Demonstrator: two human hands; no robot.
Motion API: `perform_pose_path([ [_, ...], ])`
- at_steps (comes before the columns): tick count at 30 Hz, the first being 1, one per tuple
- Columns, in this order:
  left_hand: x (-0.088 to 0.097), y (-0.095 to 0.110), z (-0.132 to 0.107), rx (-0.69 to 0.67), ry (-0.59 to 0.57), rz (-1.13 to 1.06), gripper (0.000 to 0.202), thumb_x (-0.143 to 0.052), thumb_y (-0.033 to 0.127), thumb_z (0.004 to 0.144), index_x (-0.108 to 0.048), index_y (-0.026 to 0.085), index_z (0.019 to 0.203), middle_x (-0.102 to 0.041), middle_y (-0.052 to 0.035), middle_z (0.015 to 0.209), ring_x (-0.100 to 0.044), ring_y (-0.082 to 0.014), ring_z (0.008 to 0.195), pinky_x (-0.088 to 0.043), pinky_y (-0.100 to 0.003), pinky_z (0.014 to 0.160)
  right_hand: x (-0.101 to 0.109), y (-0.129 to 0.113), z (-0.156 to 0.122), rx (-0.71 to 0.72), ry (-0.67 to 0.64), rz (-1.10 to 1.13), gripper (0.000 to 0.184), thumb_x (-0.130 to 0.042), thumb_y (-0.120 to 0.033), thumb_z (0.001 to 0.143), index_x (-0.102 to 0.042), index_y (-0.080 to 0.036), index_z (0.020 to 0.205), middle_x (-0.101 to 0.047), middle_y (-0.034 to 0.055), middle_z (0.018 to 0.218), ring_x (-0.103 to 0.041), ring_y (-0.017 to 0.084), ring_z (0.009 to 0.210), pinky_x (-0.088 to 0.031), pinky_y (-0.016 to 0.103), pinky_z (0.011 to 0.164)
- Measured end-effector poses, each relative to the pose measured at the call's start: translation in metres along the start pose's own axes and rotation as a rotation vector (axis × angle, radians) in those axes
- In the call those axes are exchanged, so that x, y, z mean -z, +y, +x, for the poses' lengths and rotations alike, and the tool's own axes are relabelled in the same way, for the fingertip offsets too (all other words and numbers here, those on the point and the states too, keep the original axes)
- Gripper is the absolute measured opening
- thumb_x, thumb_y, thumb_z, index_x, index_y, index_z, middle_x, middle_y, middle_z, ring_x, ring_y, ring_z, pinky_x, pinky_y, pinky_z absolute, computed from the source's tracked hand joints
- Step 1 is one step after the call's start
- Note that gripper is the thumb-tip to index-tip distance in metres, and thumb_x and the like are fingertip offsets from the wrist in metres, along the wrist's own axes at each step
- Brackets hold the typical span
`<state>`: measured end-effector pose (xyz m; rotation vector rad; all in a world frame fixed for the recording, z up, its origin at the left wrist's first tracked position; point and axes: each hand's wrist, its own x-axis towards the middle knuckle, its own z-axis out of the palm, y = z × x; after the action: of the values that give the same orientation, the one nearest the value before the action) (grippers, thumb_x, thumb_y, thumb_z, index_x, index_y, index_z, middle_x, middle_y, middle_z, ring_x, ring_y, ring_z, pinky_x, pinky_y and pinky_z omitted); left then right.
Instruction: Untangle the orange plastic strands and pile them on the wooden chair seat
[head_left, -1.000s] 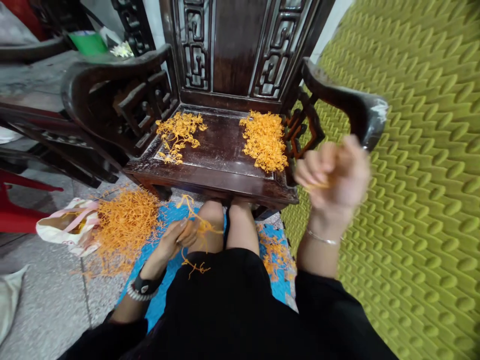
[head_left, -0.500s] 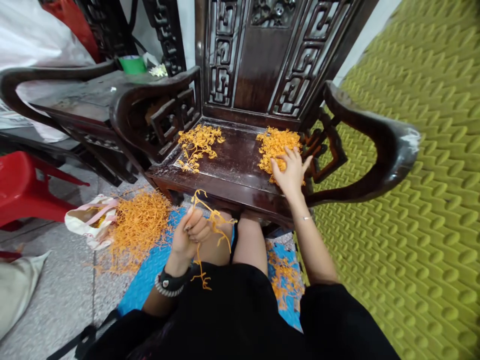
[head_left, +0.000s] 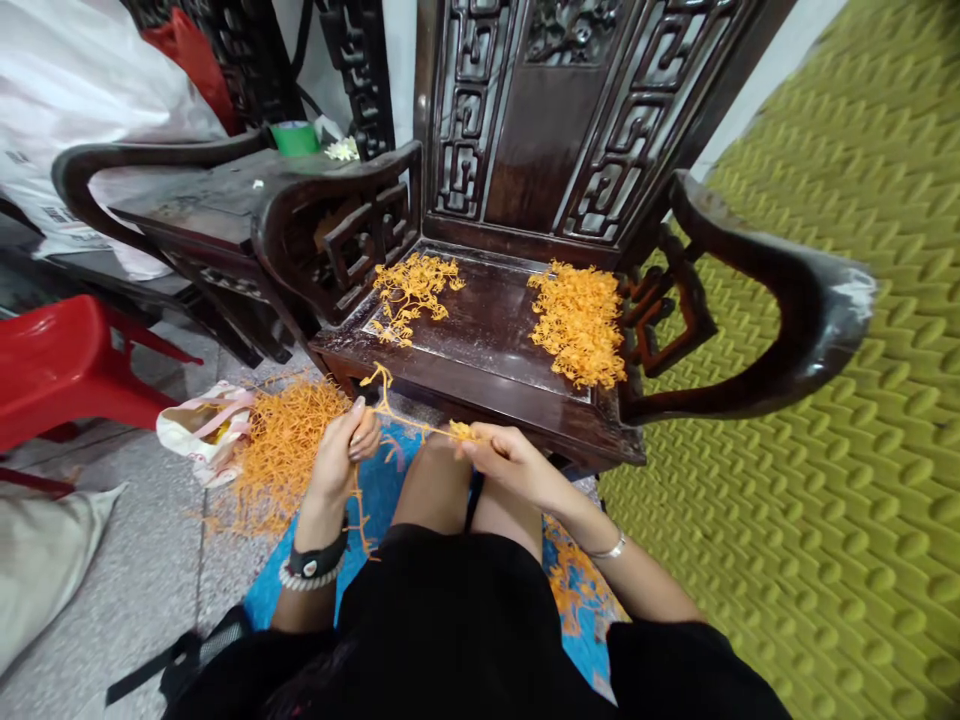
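My left hand (head_left: pixel 339 447) and my right hand (head_left: pixel 508 460) are both closed on one branching orange plastic strand (head_left: pixel 409 425), stretched between them above my knees. In front stands a dark carved wooden armchair (head_left: pixel 487 355). On its seat lie two orange heaps: a loose, branchy heap (head_left: pixel 411 290) at the left and a dense heap of small pieces (head_left: pixel 579 320) at the right. A big pile of orange strands (head_left: pixel 281 450) lies on the floor by my left hand.
A pink-and-white bag (head_left: pixel 202 430) lies beside the floor pile on a blue mat (head_left: pixel 375 490). A red plastic stool (head_left: pixel 67 365) stands at left, green textured padding (head_left: pixel 825 450) covers the right. More orange scraps (head_left: pixel 574 585) lie by my right leg.
My right hand has left the dense heap on the seat and come back to my knees, where it now pinches the strand's other end. The left hand kept its hold.
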<state>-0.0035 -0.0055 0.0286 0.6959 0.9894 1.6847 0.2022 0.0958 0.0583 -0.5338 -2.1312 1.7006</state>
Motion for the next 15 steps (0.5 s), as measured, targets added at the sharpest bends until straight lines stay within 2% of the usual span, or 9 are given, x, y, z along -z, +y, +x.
perform_pose_path([
  [4, 0.011, 0.008, -0.011, 0.039, -0.034, 0.212, 0.054, -0.055, 0.049, 0.087, -0.037, 0.018, 0.047, -0.026, 0.0064, 0.044, -0.023, -0.0064, 0.040, -0.019, -0.021, 0.041, 0.007, -0.005, -0.011, -0.039, -0.036, 0.093, 0.038, -0.047, -0.048, 0.093, -0.059, -0.014, 0.079, -0.033, -0.0068, 0.053, -0.026, 0.007, 0.047, -0.018, 0.022, 0.043],
  [5, 0.010, 0.008, -0.013, 0.041, -0.044, 0.254, 0.055, -0.055, 0.051, 0.087, -0.038, 0.018, 0.047, -0.027, 0.0059, 0.044, -0.024, -0.0067, 0.041, -0.019, -0.022, 0.041, 0.007, -0.005, -0.011, -0.042, -0.006, 0.118, 0.036, -0.048, -0.047, 0.093, -0.060, -0.014, 0.084, -0.031, -0.0075, 0.053, -0.025, 0.006, 0.046, -0.018, 0.022, 0.042],
  [7, 0.006, 0.007, -0.015, 0.056, -0.077, 0.341, 0.056, -0.053, 0.053, 0.087, -0.041, 0.017, 0.046, -0.029, 0.0051, 0.043, -0.025, -0.0074, 0.041, -0.019, -0.023, 0.042, 0.008, -0.002, -0.009, -0.044, 0.057, 0.151, 0.034, -0.049, -0.045, 0.094, -0.058, -0.015, 0.108, -0.028, -0.0092, 0.053, -0.022, 0.007, 0.045, -0.017, 0.022, 0.042],
  [9, 0.004, 0.004, -0.015, 0.039, -0.076, 0.410, 0.056, -0.050, 0.055, 0.087, -0.046, 0.017, 0.047, -0.030, 0.0047, 0.043, -0.026, -0.0081, 0.041, -0.019, -0.024, 0.042, 0.010, 0.001, -0.006, -0.035, 0.030, 0.152, 0.041, -0.050, -0.042, 0.094, -0.050, -0.018, 0.127, -0.026, -0.0102, 0.053, -0.022, 0.007, 0.045, -0.018, 0.021, 0.042],
  [10, 0.004, 0.001, -0.015, -0.025, -0.024, 0.448, 0.056, -0.047, 0.055, 0.089, -0.047, 0.017, 0.048, -0.031, 0.0043, 0.043, -0.026, -0.0085, 0.040, -0.018, -0.024, 0.043, 0.010, 0.001, -0.005, -0.028, -0.036, 0.131, 0.040, -0.049, -0.041, 0.094, -0.051, -0.018, 0.127, -0.029, -0.0097, 0.054, -0.024, 0.007, 0.046, -0.020, 0.021, 0.042],
  [12, 0.006, -0.003, -0.015, -0.232, 0.159, 0.535, 0.057, -0.046, 0.054, 0.090, -0.047, 0.018, 0.047, -0.033, 0.0036, 0.043, -0.027, -0.0092, 0.041, -0.019, -0.025, 0.044, 0.011, 0.001, -0.003, -0.007, -0.190, 0.062, 0.033, -0.048, -0.041, 0.094, -0.063, -0.015, 0.110, -0.042, -0.0058, 0.058, -0.032, 0.007, 0.049, -0.026, 0.021, 0.045],
  [14, 0.011, -0.004, -0.017, -0.452, 0.327, 0.660, 0.052, -0.060, 0.048, 0.084, -0.045, 0.018, 0.044, -0.033, 0.0039, 0.044, -0.027, -0.0094, 0.043, -0.018, -0.025, 0.047, 0.009, 0.000, -0.004, 0.004, -0.294, -0.030, 0.033, -0.050, -0.041, 0.093, -0.067, -0.013, 0.089, -0.054, -0.0008, 0.065, -0.039, 0.007, 0.052, -0.029, 0.022, 0.047],
  [15, 0.015, -0.004, -0.019, -0.547, 0.365, 0.757, 0.050, -0.069, 0.042, 0.078, -0.043, 0.018, 0.043, -0.032, 0.0044, 0.045, -0.027, -0.0093, 0.044, -0.018, -0.025, 0.048, 0.007, 0.000, -0.005, 0.005, -0.315, -0.071, 0.034, -0.051, -0.042, 0.093, -0.066, -0.012, 0.083, -0.056, 0.0003, 0.066, -0.041, 0.008, 0.053, -0.029, 0.022, 0.047],
])
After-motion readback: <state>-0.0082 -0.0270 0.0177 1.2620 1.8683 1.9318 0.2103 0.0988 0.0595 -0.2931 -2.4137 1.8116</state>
